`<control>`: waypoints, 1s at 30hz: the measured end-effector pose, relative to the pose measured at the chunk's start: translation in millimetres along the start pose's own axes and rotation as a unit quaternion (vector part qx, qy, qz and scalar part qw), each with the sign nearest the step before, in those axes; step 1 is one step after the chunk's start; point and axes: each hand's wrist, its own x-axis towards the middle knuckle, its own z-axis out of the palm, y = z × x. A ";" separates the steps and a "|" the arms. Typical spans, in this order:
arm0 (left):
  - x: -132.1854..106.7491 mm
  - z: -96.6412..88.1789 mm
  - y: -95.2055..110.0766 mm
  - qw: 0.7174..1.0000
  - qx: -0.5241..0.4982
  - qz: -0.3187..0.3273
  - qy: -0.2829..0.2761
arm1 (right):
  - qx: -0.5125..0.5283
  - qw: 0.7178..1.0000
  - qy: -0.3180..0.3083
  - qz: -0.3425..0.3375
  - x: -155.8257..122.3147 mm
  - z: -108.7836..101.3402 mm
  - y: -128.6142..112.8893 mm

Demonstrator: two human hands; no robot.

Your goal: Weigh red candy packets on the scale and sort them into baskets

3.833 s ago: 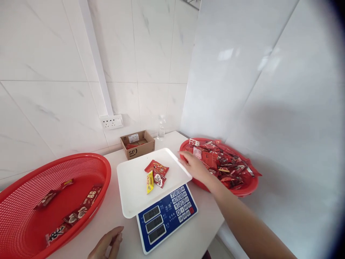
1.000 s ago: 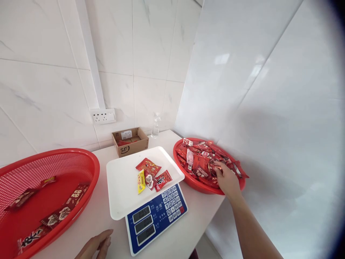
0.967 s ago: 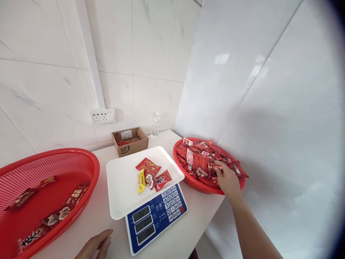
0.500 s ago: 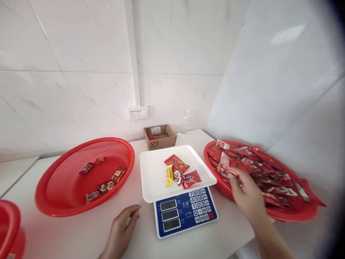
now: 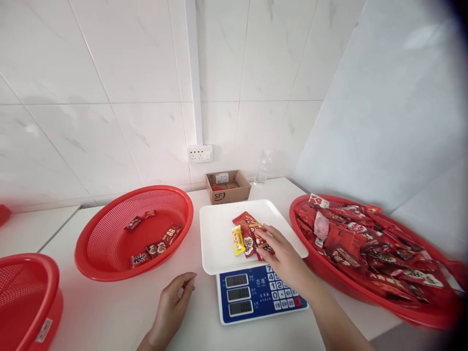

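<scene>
Tray [image 5: 215, 234] and basket [image 5: 321, 273] hold packets [image 5: 249, 240], one seemingly pinched by right fingers [image 5: 274, 235]; left fingers [image 5: 183, 280] slack, empty.

Both the slim, ungloved left hand [image 5: 173, 304] and the ungloved right hand [image 5: 287, 258] have narrow, tapering fingers. I can see a long, smooth bare forearm [image 5: 332, 312] on the right and a slender bare wrist [image 5: 150, 338] on the left.

cardboard box [image 5: 234, 195]: "SF" | scale panel [image 5: 260, 296]: "志准" | keys [image 5: 275, 295]: 0, 1, 2, 4 | wrapper [image 5: 171, 234]: "88"
</scene>
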 end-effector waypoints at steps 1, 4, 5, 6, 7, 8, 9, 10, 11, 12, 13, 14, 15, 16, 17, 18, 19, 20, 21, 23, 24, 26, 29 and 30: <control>0.2 0.5 -0.5 1.000 0.001 0.002 -0.006 | -0.007 1.000 -0.019 0.007 -1.3 0.5 -0.8; 0.5 1.2 -0.9 1.000 0.002 0.000 -0.018 | -0.018 0.998 -0.054 0.031 -1.7 0.8 -3.1; 0.5 1.1 -0.6 1.000 0.001 -0.002 -0.019 | -0.017 0.998 -0.058 0.034 -0.5 0.7 -3.3; 0.6 0.8 0.0 1.000 0.001 -0.003 -0.019 | -0.016 0.998 -0.059 0.033 1.2 0.8 -3.2; 0.6 0.5 0.7 1.000 0.002 -0.005 -0.019 | -0.014 0.998 -0.061 0.031 3.4 1.0 -2.9; 0.6 0.0 1.4 1.000 0.004 -0.007 -0.018 | -0.012 0.998 -0.062 0.028 5.9 1.6 -2.6; 0.6 -0.4 2.1 1.000 0.008 -0.009 -0.018 | -0.013 0.998 -0.064 0.023 8.8 2.3 -2.6; 0.6 -0.7 2.7 1.000 0.011 -0.011 -0.018 | -0.019 0.997 -0.066 0.018 11.7 3.1 -3.3; 0.5 -0.9 3.0 1.000 0.014 -0.012 -0.018 | -0.031 0.997 -0.065 0.013 14.8 4.0 -4.8; 0.5 -1.0 3.1 1.000 0.015 -0.011 -0.017 | -0.048 0.997 -0.064 0.009 17.8 4.7 -7.4; 0.6 -0.9 3.0 1.000 0.015 -0.010 -0.016 | -0.068 0.996 -0.064 0.005 20.7 5.3 -11.1; 0.6 -0.7 2.8 1.000 0.014 -0.008 -0.016 | -0.086 0.994 -0.066 0.001 23.5 5.7 -15.8; 0.6 -0.4 2.4 1.000 0.014 -0.006 -0.016 | -0.102 0.992 -0.070 -0.001 26.2 5.9 -21.0; 0.6 -0.2 1.9 1.000 0.012 -0.005 -0.017 | -0.113 0.991 -0.077 -0.003 28.6 6.1 -26.5; 0.5 0.0 1.3 1.000 0.011 -0.005 -0.018 | -0.120 0.989 -0.087 -0.006 30.8 6.2 -31.8; 0.3 0.2 0.6 1.000 0.009 -0.005 -0.020 | -0.124 0.987 -0.098 -0.011 32.7 6.5 -36.4; 0.1 0.2 -0.2 1.000 0.007 -0.006 -0.020 | -0.126 0.986 -0.110 -0.015 34.3 6.8 -40.0; -0.2 0.2 -1.1 1.000 0.006 -0.006 -0.021 | -0.129 0.984 -0.121 -0.016 35.5 7.2 -42.4; -0.5 0.2 -2.0 1.000 0.005 -0.007 -0.021 | -0.133 0.982 -0.130 -0.016 36.3 7.6 -43.5; -1.0 0.1 -3.6 1.000 0.002 -0.007 -0.022 | -0.142 0.980 -0.142 -0.007 36.8 8.6 -42.7; -1.1 0.1 -4.1 1.000 0.000 -0.006 -0.023 | -0.145 0.979 -0.145 -0.001 36.5 8.9 -41.3; -1.2 0.4 -4.4 1.000 -0.006 -0.005 -0.023 | -0.149 0.978 -0.146 0.005 35.6 9.2 -38.1; -1.0 1.0 -2.8 1.000 -0.011 -0.004 -0.022 | -0.149 0.978 -0.149 0.003 34.0 8.4 -36.1; -0.9 1.2 -1.9 1.000 -0.011 -0.003 -0.022 | -0.149 0.978 -0.148 0.002 33.7 7.8 -36.6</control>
